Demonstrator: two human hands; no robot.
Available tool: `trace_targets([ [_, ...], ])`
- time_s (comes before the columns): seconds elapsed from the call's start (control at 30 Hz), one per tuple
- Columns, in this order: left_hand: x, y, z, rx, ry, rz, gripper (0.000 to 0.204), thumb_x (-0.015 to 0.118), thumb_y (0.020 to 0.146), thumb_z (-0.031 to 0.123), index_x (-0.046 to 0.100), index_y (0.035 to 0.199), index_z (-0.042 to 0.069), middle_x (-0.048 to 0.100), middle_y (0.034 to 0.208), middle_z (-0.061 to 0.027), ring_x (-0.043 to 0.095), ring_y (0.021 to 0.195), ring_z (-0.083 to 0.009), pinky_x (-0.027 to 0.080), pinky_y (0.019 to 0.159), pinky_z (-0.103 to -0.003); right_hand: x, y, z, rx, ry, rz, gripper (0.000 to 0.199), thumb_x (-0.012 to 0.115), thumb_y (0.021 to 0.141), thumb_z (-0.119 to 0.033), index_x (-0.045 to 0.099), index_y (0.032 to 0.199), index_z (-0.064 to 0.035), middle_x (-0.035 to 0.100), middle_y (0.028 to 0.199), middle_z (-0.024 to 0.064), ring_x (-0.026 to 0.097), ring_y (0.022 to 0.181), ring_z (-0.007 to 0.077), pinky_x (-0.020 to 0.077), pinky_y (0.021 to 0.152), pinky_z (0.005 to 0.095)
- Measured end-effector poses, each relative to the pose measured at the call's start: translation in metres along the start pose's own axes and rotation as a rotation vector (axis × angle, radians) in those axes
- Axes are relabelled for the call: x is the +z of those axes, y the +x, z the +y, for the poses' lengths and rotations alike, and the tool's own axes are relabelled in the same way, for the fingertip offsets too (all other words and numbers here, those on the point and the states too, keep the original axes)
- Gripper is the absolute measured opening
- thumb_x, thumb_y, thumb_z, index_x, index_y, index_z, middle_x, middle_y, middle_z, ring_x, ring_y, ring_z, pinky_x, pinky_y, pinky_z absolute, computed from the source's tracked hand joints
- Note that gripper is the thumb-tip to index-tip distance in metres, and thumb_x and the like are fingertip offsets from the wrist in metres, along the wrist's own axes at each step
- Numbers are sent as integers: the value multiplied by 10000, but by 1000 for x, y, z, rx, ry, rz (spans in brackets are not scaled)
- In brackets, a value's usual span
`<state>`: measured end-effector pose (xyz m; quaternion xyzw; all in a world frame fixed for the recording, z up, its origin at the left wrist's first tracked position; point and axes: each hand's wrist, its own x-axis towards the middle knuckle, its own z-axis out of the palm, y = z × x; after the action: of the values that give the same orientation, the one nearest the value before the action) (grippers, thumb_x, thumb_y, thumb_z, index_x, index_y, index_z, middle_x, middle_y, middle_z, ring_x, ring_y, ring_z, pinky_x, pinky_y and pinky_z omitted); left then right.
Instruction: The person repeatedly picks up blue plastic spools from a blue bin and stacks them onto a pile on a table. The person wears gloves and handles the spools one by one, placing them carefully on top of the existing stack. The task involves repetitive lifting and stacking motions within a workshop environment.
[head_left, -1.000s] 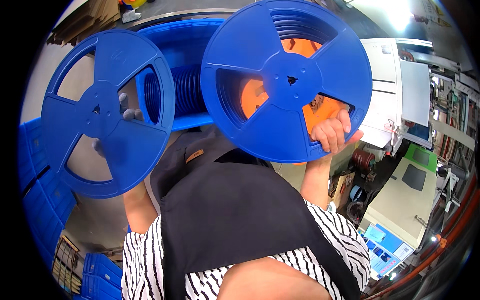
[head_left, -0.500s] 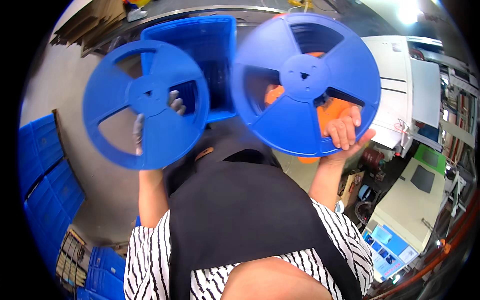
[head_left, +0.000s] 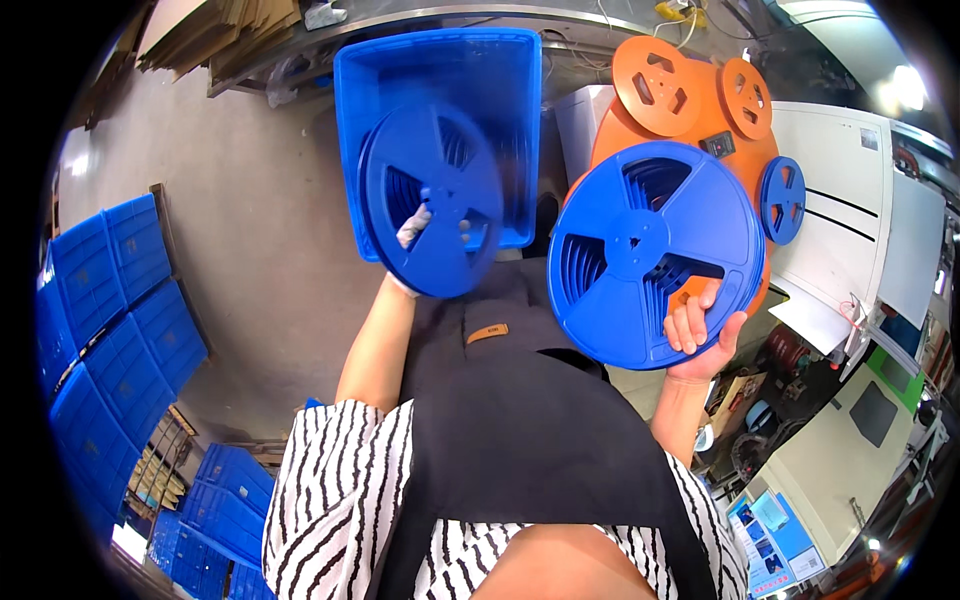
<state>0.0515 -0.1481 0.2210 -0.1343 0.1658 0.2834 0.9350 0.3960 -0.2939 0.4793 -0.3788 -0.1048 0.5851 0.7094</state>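
Blue plastic fills the view: 2 spoked reels. The left hand (head_left: 412,235), gloved in white, grips 1 blue reel (head_left: 432,200) through its spokes, over an open blue crate (head_left: 440,90). The right hand (head_left: 700,335) curls bare fingers around the lower rim of the second blue reel (head_left: 650,250), beside an orange machine (head_left: 690,90).

Single head-worn fisheye, steeply downward, close above raised hands.

A factory floor – stacked blue crates (head_left: 110,330) (plastic), orange reel machine (head_left: 690,110).
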Motion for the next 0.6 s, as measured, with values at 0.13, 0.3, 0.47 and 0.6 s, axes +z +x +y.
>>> trace_targets([
  [0.13, 9, 72, -8, -46, -10, -24, 464, 480, 976, 283, 490, 1344, 2, 580, 1211, -320, 599, 1105, -442, 531, 901, -541, -4, 15, -3, 70, 58, 4, 457, 557, 954, -472, 449, 1014, -32, 401, 583, -10, 403, 446, 89, 361, 453, 244],
  [0.3, -14, 126, -12, 1, -24, -215, 457, 550, 935, 207, 492, 1330, -15, 589, 1195, -314, 647, 1028, -416, 555, 878, -514, -15, 37, -11, 146, 51, 29, 448, 562, 952, -469, 458, 1014, -38, 414, 583, -8, 421, 452, 92, 362, 464, 247],
  [0.47, -44, 127, -14, 94, 179, 57, 481, 590, 906, 170, 478, 1359, 56, 640, 1143, -191, 669, 946, -308, 578, 823, -419, -20, 60, -27, 204, -7, 49, 457, 580, 939, -478, 464, 1007, -41, 408, 565, -12, 422, 441, 90, 363, 458, 242],
  [0.6, -46, 156, -23, 42, 602, 444, 475, 551, 908, 167, 462, 1370, 101, 653, 1064, -121, 657, 862, -243, 568, 789, -356, -25, 74, -37, 217, -70, 31, 469, 592, 929, -485, 466, 1002, -40, 405, 553, -14, 421, 432, 92, 363, 450, 241],
])
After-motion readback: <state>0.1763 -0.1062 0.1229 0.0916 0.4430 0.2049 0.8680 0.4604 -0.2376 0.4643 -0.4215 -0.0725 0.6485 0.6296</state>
